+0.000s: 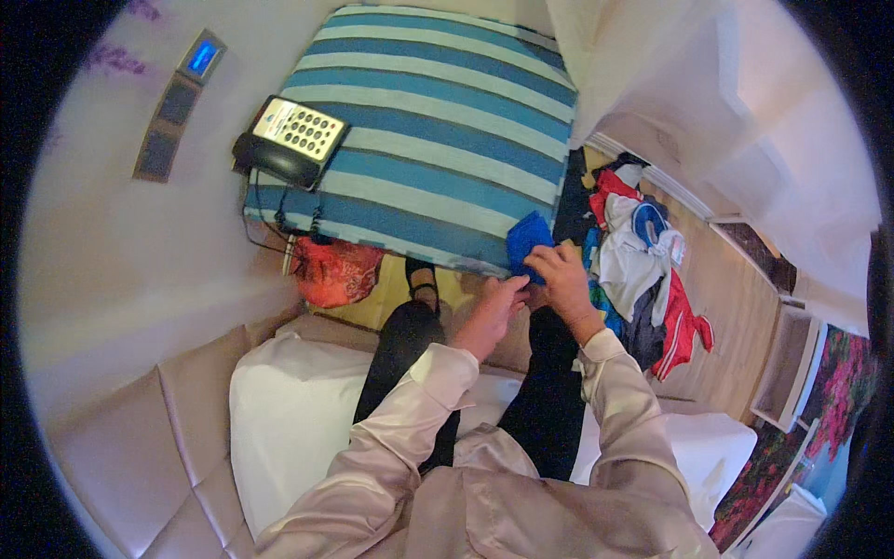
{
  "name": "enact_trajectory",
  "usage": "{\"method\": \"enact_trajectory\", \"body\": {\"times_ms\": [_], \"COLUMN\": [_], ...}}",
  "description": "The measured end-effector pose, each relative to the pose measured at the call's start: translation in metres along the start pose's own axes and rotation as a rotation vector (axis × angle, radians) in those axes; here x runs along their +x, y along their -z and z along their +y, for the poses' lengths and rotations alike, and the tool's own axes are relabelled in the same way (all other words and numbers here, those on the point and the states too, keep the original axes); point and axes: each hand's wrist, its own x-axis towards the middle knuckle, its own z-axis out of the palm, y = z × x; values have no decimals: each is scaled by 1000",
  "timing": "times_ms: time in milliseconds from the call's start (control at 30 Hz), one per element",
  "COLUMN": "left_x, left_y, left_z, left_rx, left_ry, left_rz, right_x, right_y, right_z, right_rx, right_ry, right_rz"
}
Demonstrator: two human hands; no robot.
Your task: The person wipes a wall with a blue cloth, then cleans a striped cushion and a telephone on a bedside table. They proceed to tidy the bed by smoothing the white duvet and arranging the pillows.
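A small blue folded item (529, 234), apparently cloth, lies over the front right corner of a table with a blue-and-white striped cover (433, 133). My right hand (564, 279) grips its right side, fingers bent over it. Just to the left, my left hand (489, 314) has its index finger stretched to the item's lower edge. Whether the left fingers pinch any of it is hidden. Both hands are at the table's front edge, above my knees.
A desk telephone (304, 129) sits at the table's left edge, its cords hanging down. Below it is a red bag (335, 272). Heaped clothes (632, 244), white, red and dark, lie to the right above the wooden floor (733, 321). I sit on a white-covered bed (293, 412).
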Motion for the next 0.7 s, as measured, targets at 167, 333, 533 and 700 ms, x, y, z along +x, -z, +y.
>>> {"method": "enact_trajectory", "body": {"times_ms": [167, 333, 533, 700], "left_x": [-20, 4, 16, 27], "left_y": [-17, 4, 38, 20], "left_z": [31, 68, 93, 89], "left_rx": [194, 93, 49, 329], "left_ry": [167, -340, -424, -492], "left_rz": [-85, 143, 495, 507], "right_x": [-5, 97, 118, 104], "right_y": [-5, -19, -67, -46], "right_z": [54, -10, -28, 64], "right_rx": [-60, 130, 130, -103], "right_ry": [-599, -28, 312, 179], "right_rz": [358, 469, 164, 228]}}
